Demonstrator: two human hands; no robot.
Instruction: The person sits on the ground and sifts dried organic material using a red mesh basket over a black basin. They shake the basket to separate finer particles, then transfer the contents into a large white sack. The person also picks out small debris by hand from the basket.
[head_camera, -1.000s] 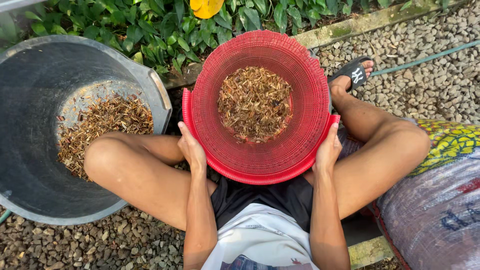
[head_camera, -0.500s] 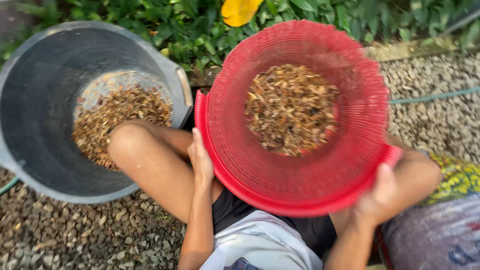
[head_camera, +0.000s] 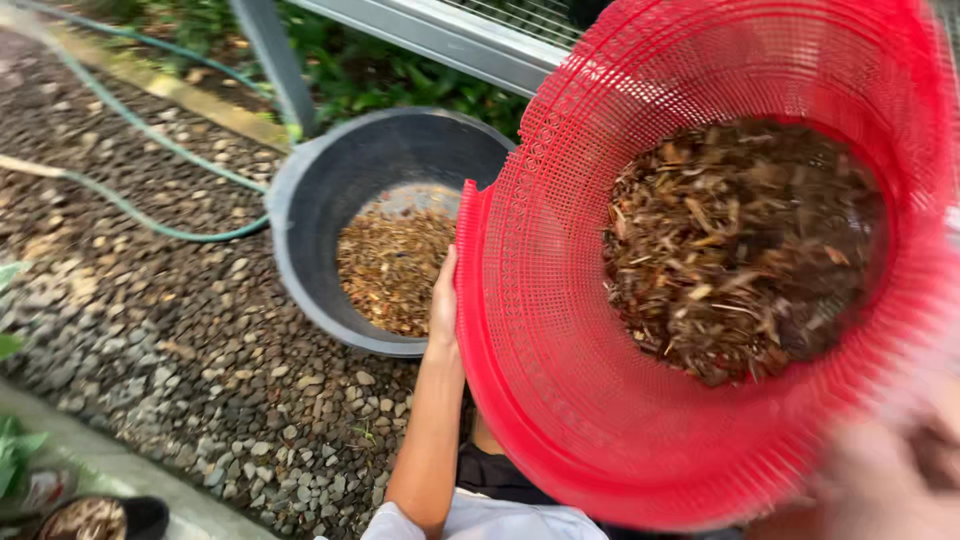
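- Red mesh basket fills the right side of the view, held up and tilted toward the camera, close in front of the person.
- Inside it lies a loose heap of brown bark chips, gathered against the lower right of the basket's bottom.
- Left hand lies flat along the basket's left rim, fingers pointing up, gripping the edge.
- Right hand is a pale blur at the lower right rim; it seems to be on the basket, but I cannot tell how its fingers are set.
- Just left of the basket, on the ground, stands a round grey tub with finer brown chips spread over its bottom. The basket's rim and the left forearm cover the tub's right side.
- Gravel covers the ground around the tub.
- A green hose curves over the gravel toward the tub's left side.
- Behind the tub, a grey metal post and frame rise in front of green plants.
- At the bottom left corner sits a small dark pot on a concrete edge.
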